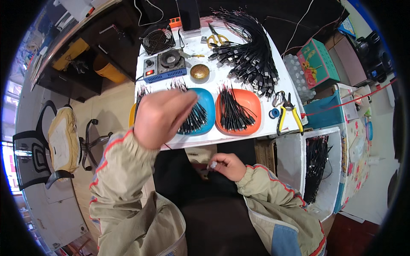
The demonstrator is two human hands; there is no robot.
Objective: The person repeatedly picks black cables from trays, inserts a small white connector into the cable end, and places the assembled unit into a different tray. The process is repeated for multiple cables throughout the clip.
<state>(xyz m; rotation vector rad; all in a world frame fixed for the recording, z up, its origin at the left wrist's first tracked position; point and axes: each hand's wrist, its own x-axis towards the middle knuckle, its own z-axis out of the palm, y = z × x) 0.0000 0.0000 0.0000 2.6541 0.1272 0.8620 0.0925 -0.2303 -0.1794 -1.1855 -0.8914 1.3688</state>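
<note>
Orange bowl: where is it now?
Head view: the orange bowl sits right of centre on the table, between the blue bowl and yellow-handled pliers.

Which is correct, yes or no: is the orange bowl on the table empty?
No, a bunch of black cables lies in the orange bowl, mostly toward its left side.

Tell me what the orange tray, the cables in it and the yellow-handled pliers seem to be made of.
The orange tray looks like smooth molded plastic: even color, rounded corners. The cables seem sheathed in matte black plastic or rubber, given their slim, bent lines. The pliers appear dark metal at the head, with smooth, probably plastic grips, judging by their solid yellow.
</note>
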